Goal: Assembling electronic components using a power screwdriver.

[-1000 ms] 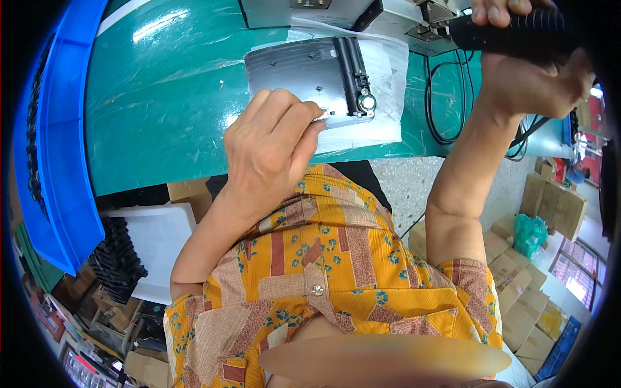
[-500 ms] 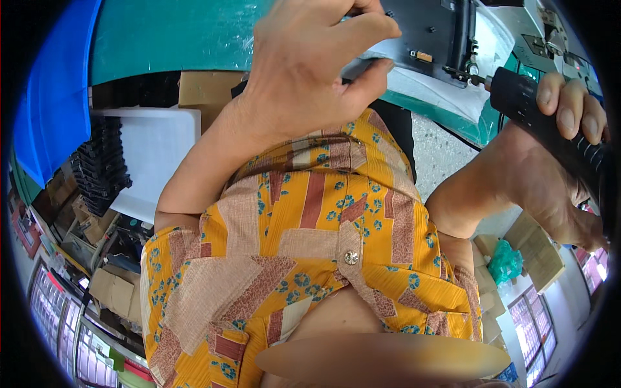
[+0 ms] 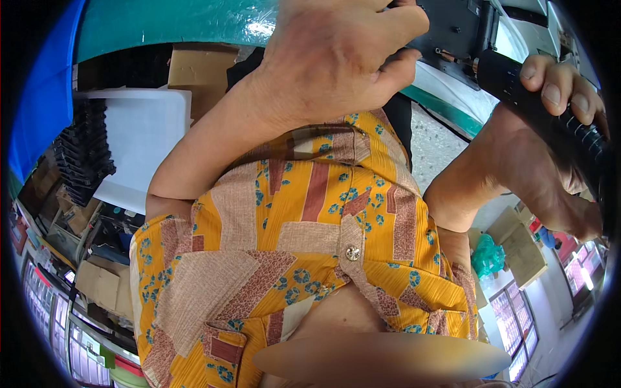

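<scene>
My right hand (image 3: pixel 559 97) is wrapped round a black electric screwdriver (image 3: pixel 508 77), which lies slanted with its bit toward the left. The bit reaches over a black plastic panel (image 3: pixel 456 32), close to a small brass-coloured piece (image 3: pixel 444 53) near its lower edge. Whether the tip touches that piece, I cannot tell. Left of the panel is my left hand (image 3: pixel 339 55), fingers bent and thumb toward the panel's edge. Its far fingertips run out of the picture at the top, so what they pinch is hidden.
A green table surface (image 3: pixel 174 22) runs along the top, with a pale sheet (image 3: pixel 449 84) under the panel. To the left, a white tray (image 3: pixel 145 142) holds stacked black plastic parts (image 3: pixel 84 152). A cardboard box (image 3: pixel 200 74) stands beside it. A blue sheet (image 3: pixel 45 90) hangs far left.
The screwdriver's bit has moved left along the panel, from near its corner to beside the brass-coloured piece. My left hand appears slightly farther right; the whole view has shifted a little.
</scene>
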### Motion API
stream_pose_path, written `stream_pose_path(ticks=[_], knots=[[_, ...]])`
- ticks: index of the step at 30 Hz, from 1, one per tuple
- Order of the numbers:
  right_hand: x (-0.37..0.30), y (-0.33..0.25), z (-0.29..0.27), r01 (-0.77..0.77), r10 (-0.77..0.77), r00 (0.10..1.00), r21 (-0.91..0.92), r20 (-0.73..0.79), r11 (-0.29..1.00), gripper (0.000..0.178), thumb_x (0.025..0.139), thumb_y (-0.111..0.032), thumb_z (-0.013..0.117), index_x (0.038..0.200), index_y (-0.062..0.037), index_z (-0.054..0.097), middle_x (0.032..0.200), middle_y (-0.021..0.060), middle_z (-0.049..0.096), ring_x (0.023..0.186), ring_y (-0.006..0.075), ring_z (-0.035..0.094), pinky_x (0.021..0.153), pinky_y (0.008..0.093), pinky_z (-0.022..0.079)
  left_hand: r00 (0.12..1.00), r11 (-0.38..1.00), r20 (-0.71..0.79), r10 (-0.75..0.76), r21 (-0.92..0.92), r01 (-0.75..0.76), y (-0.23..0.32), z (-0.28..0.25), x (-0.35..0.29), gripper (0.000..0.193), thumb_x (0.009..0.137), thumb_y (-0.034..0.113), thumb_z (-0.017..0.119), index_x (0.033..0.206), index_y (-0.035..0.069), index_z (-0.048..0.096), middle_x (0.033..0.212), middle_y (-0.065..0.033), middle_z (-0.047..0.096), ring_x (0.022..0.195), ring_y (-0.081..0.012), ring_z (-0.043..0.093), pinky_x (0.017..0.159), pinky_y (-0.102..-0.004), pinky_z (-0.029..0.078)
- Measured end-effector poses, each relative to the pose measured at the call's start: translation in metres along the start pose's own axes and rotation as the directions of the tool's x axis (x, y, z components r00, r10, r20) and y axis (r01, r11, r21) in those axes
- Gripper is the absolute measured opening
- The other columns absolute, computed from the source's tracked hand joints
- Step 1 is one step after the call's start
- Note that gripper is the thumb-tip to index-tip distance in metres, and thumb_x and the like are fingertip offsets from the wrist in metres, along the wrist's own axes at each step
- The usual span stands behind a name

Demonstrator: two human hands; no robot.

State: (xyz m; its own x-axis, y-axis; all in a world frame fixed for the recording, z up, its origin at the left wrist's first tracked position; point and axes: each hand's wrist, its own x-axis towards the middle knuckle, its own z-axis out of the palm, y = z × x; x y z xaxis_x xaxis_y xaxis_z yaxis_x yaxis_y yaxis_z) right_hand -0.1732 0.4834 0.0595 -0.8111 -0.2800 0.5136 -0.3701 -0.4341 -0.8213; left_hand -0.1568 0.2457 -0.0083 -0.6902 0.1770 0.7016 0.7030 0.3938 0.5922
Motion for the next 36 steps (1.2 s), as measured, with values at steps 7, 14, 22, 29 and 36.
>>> stream_pose_path(ticks=[7, 14, 22, 29, 36], knots=[[0.003, -0.007, 0.003, -0.008, 0.008, 1.0, -0.012, 0.006, 1.0, 0.095, 0.067, -0.093, 0.063, 0.117, -0.0117, 0.063, 0.101, 0.0069, 0.06, 0.086, 0.0225, 0.057, 0.079, 0.0432, 0.046, 1.0, 1.0, -0.028, 0.014, -0.023, -0.015, 0.005, 0.005, 0.002, 0.022, 0.065, 0.005, 0.075, 0.083, 0.008, 0.062, 0.089, -0.006, 0.055, 0.082, -0.0262, 0.054, 0.068, -0.0388, 0.041], [0.003, -0.009, 0.009, -0.009, 0.009, 1.0, -0.022, 0.004, 1.0, 0.097, 0.066, -0.094, 0.064, 0.117, -0.0121, 0.063, 0.101, 0.0068, 0.06, 0.085, 0.0223, 0.057, 0.079, 0.043, 0.046, 0.998, 0.996, 0.052, 0.035, 0.085, -0.039, 0.01, -0.001, 0.004, 0.021, 0.066, 0.006, 0.074, 0.084, 0.007, 0.062, 0.091, -0.0062, 0.053, 0.083, -0.0263, 0.053, 0.069, -0.039, 0.041], [0.002, -0.014, 0.014, -0.056, 0.057, 0.996, 0.022, -0.075, 0.998, 0.105, 0.057, -0.098, 0.065, 0.12, -0.0145, 0.064, 0.1, 0.0055, 0.06, 0.082, 0.0218, 0.057, 0.077, 0.0419, 0.046, 0.998, 0.994, 0.031, 0.056, 0.091, -0.059, 0.012, 0.003, 0.004, 0.019, 0.068, 0.008, 0.074, 0.082, 0.007, 0.061, 0.09, -0.0064, 0.051, 0.082, -0.026, 0.052, 0.068, -0.0388, 0.041], [0.004, -0.016, 0.028, -0.07, 0.066, 0.994, -0.047, -0.083, 0.996, 0.103, 0.059, -0.097, 0.064, 0.121, -0.0148, 0.063, 0.099, 0.0059, 0.061, 0.081, 0.0224, 0.057, 0.076, 0.0419, 0.047, 0.975, 0.98, -0.147, 0.17, 0.13, -0.151, 0.011, 0.01, 0.004, 0.015, 0.07, 0.009, 0.073, 0.079, 0.006, 0.06, 0.088, -0.0073, 0.049, 0.082, -0.0265, 0.05, 0.068, -0.0387, 0.039], [0.007, -0.018, 0.048, 0.039, -0.006, 0.994, -0.292, 0.114, 0.956, 0.097, 0.071, -0.091, 0.059, 0.123, -0.0098, 0.06, 0.097, 0.0098, 0.06, 0.079, 0.0257, 0.058, 0.067, 0.0419, 0.051, 0.989, 0.989, -0.08, 0.125, 0.085, -0.118, 0.012, 0.012, 0.0, 0.012, 0.071, 0.008, 0.069, 0.076, 0.007, 0.058, 0.087, -0.0081, 0.048, 0.081, -0.0269, 0.05, 0.068, -0.0386, 0.039]])
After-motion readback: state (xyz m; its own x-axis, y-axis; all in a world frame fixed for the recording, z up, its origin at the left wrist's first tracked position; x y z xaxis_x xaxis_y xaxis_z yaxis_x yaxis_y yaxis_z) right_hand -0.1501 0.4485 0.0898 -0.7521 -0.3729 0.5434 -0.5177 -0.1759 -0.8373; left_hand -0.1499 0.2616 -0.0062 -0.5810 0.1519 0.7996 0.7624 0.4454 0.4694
